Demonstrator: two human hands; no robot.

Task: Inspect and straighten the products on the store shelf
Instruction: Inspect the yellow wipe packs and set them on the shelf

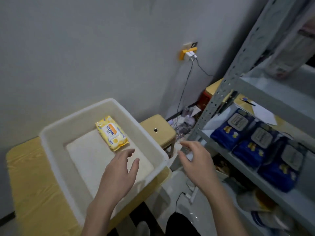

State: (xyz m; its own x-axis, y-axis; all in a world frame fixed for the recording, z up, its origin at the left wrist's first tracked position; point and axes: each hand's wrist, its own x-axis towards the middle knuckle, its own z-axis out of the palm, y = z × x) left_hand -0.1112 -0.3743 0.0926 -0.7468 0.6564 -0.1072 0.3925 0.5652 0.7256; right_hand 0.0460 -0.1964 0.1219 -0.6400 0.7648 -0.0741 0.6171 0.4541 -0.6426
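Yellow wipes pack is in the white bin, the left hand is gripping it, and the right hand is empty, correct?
Not quite. The head view shows the left hand open over the white bin, apart from the yellow wipes pack, gripping nothing. The pack is in the bin and the right hand is empty.

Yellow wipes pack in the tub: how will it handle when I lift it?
Probably soft and slightly saggy: the yellow wipes pack is a film pouch with crimped ends. Its glossy wrap may be slippery. Lying flat in the tub, it should slide, not roll.
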